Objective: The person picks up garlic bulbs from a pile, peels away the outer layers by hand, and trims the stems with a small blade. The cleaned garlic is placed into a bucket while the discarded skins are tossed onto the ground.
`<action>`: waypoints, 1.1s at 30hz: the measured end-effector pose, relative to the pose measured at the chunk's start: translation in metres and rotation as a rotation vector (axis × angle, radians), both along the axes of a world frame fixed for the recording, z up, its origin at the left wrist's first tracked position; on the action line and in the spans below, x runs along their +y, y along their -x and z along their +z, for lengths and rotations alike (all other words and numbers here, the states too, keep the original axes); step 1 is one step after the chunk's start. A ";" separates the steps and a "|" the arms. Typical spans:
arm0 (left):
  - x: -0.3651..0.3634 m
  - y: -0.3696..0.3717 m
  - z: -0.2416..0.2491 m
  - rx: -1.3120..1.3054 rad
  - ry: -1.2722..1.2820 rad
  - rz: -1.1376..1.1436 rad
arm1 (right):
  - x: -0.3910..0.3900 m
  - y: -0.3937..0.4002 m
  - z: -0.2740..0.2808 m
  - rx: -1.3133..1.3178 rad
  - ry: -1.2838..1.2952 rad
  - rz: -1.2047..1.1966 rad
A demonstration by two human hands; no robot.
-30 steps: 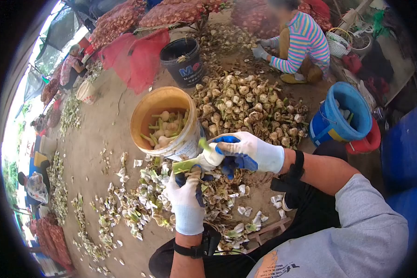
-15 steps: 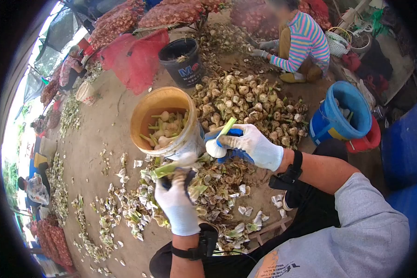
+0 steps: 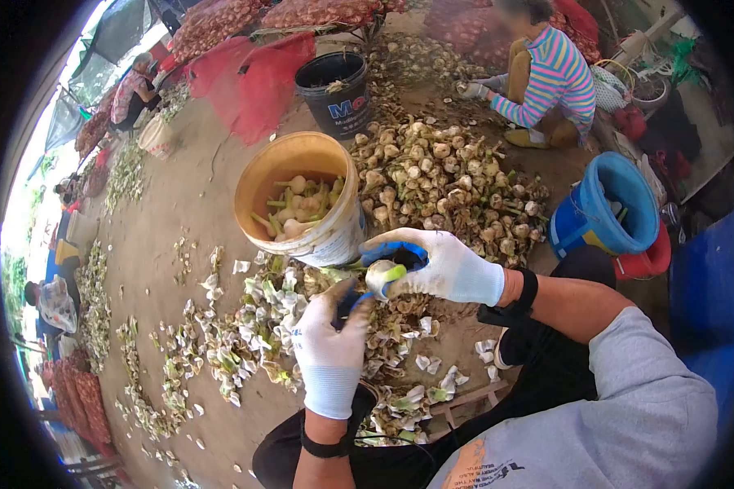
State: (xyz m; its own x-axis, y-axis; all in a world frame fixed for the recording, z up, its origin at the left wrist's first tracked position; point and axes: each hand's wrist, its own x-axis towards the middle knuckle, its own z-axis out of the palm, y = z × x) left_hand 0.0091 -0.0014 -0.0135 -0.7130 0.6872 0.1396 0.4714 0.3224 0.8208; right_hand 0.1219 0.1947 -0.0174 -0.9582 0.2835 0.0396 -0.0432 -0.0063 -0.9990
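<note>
Btw 2 hands (image 3: pixel 440 265), 1 garlic bulb (image 3: pixel 379 278)

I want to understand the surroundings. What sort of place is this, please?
Probably a garlic-cleaning yard: a heap of untrimmed bulbs, peeled skins over the ground, and a bucket holding cleaned ones.

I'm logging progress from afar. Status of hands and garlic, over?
Right hand holding garlic bulb. Left hand close beside it. Nothing visibly in the way.
</note>
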 end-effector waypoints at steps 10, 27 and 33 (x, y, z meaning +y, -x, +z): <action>-0.001 -0.007 0.003 0.203 -0.043 -0.049 | -0.004 0.005 -0.010 0.053 -0.282 0.031; 0.003 -0.013 0.001 -0.162 -0.137 0.132 | -0.001 0.008 -0.002 -0.093 -0.242 -0.093; 0.006 -0.009 0.001 -0.328 -0.240 0.212 | 0.020 0.009 -0.022 -0.101 0.055 -0.087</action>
